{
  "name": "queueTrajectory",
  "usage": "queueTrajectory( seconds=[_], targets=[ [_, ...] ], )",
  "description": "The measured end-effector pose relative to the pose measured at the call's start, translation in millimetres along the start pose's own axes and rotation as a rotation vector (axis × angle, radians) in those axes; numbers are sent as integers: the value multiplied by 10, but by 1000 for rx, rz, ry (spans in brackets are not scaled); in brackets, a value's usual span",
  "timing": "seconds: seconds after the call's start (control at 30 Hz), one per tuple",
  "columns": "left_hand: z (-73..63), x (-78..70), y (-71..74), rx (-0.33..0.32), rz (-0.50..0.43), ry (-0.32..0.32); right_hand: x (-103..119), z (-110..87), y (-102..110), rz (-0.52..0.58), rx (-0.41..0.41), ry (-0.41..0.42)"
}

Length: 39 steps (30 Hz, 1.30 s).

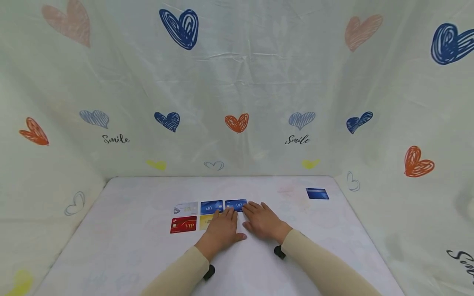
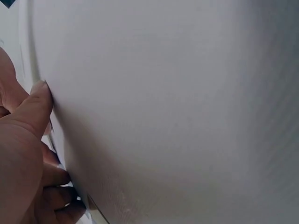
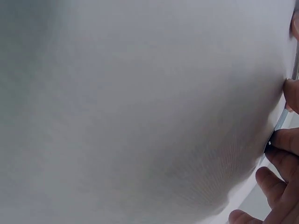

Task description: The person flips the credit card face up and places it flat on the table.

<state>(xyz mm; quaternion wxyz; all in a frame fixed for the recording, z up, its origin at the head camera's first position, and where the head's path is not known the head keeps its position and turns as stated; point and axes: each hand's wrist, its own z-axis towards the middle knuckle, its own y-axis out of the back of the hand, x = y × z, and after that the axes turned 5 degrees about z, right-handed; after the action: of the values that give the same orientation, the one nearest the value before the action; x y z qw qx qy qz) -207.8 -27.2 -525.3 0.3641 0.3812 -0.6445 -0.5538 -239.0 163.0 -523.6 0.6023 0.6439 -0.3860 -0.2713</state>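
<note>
My left hand [image 1: 223,231] lies on the table with its fingers extended, fingertips at the lower edges of two blue cards, one in the middle [image 1: 211,206] and one marked VIP [image 1: 235,204]. Part of a yellow card [image 1: 205,222] is covered by that hand. At the right end of the VIP card, the fingertips of my right hand [image 1: 264,220] touch its corner, fingers fairly straight. A silver card [image 1: 185,209] and a red VIP card [image 1: 183,225] make up the left side of the group. Both wrist views show mostly white tabletop, with fingers [image 2: 38,105] and fingers [image 3: 280,140] at the edges.
Off to the right, a single dark blue card [image 1: 317,193] lies near the back of the white table [image 1: 122,246]. A pale curtain [image 1: 237,82] printed with hearts hangs behind the table and along its sides.
</note>
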Motion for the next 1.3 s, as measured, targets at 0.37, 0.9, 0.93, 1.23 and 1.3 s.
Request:
queueTrajectory(
  seconds=[0.37,0.9,0.93,1.23,1.3],
  targets=[
    [10,36,37,15,-24,19,-25,74,-25,25,25,-25],
    [27,26,-9,22,-45,57,-1227,-555,-12,127,-61,-311],
    [29,26,-10,21,-44,58,-1326,-610,2,143,-73,-330],
    [57,34,-38,22,-43,57,-1865,-1008,-17,225,-90,-508],
    [61,43,-48,17,-44,56,-1867,-1028,-18,231,-95,-507]
  ],
)
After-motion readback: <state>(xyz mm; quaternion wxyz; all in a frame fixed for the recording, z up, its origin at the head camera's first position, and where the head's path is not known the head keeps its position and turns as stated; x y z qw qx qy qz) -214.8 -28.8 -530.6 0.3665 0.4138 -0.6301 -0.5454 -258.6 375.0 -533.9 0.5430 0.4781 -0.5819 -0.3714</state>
